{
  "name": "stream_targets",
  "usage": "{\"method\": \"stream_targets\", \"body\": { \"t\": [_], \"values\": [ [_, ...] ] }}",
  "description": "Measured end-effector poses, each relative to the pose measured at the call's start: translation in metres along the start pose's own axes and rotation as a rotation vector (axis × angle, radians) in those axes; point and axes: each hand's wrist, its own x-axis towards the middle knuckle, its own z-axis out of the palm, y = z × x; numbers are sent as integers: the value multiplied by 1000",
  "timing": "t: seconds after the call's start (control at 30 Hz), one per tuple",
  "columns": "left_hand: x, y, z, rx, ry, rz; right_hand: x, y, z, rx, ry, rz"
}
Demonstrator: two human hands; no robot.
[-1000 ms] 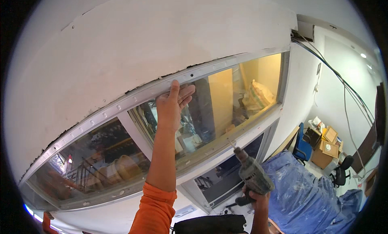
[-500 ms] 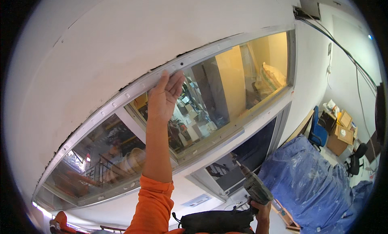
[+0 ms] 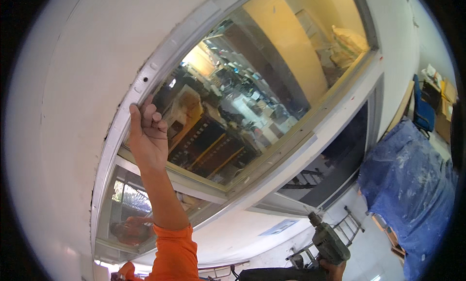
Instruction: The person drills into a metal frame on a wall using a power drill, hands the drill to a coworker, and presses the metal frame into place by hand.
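The left hand (image 3: 150, 143), loosely half-curled, touches the frame (image 3: 138, 89). The right hand (image 3: 335, 270) grips the drill (image 3: 331, 244), seemingly by its handle.

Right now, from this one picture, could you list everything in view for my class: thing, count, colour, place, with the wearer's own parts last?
Rail: one, silver-grey, along the panes' upper edge
Drill: one, grey-green, lower right
Panes: two, clear, below the rail
Dark pane: one, blackish, lower, right of centre
Sack: one, pale yellow, behind the glass, upper right
Wall: white, left
Tarp: one, blue, right
Chair: one, blue, beyond the tarp
Boxes: count unclear, brown, right edge
Ladder: one, grey, behind the drill
Bag-like thing: one, black, bottom edge
Sleeve: one, orange, left forearm
Left hand: one, bare, at the rail
Right hand: one, bare, holding the drill
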Motion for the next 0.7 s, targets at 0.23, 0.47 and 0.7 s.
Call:
{"method": "stream_targets", "body": {
  "t": [0.23,0.47,0.7],
  "values": [
    [9,-14,6,-43,-120,85,12,16,-9,-113,-16,201],
    [17,-25,16,-44,-189,92,17,20,-26,-162,-17,290],
    [16,-23,28,21,-207,23,18,17,-42,-215,4,311]
  ]
}}
